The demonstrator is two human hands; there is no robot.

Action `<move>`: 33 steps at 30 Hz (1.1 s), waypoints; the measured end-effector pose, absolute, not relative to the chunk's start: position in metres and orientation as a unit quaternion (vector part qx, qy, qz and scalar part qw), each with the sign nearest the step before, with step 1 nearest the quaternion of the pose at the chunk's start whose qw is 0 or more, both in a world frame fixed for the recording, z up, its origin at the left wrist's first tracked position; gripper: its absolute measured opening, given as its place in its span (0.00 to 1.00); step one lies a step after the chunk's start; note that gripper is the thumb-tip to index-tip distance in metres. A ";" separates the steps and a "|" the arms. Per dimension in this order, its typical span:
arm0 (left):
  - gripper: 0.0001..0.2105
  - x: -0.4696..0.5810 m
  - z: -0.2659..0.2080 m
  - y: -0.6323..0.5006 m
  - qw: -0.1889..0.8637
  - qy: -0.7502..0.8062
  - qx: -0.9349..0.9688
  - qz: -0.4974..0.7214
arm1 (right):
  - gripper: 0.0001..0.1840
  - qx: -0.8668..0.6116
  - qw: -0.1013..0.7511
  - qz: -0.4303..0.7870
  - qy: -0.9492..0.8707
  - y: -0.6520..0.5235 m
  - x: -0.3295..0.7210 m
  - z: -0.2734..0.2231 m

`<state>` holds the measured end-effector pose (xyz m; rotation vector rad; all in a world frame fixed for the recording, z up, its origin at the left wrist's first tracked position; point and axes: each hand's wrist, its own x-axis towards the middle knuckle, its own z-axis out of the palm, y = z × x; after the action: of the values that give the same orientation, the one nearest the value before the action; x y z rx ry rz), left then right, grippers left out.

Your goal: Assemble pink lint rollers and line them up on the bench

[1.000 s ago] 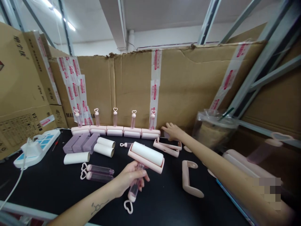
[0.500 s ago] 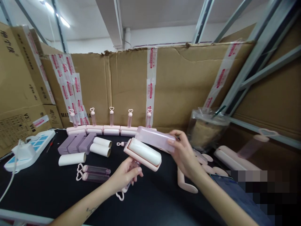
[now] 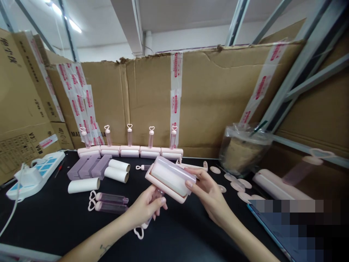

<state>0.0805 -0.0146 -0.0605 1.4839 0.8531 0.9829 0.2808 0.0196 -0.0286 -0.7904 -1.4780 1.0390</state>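
Observation:
My left hand (image 3: 148,205) is closed around the handle of a pink lint roller (image 3: 166,188), its heart-shaped end poking out below the fist. The roller's head, with a white roll in it, tilts down to the right. Between thumb and fingers, my right hand (image 3: 205,189) grips a translucent purple cover (image 3: 177,169). The cover lies over the upper side of the white roll; whether it is seated in the frame cannot be made out. Left of my left hand lie two purple handles (image 3: 110,207) with heart-shaped ends.
Several lint rollers (image 3: 130,151) stand along the cardboard wall (image 3: 207,98). Purple covers (image 3: 88,168) and white paper rolls (image 3: 84,185) lie at left, beside a power strip (image 3: 51,163). At right are pink oval pieces (image 3: 237,186), a bagged drink cup (image 3: 241,149), a phone (image 3: 269,225) and another lint roller (image 3: 280,185).
My right hand has brought the purple cover down and left, from behind the lint roller onto its white roll. My left hand has barely moved.

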 end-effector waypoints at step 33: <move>0.21 0.085 -0.050 -0.020 0.639 0.349 0.465 0.503 | 0.25 -0.040 0.262 -0.205 -0.942 -0.019 0.256 -0.027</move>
<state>0.0854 -0.0199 -0.0498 1.0612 0.7954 1.1483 0.2561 -0.0194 -0.0269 -0.1091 -2.5494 -0.5560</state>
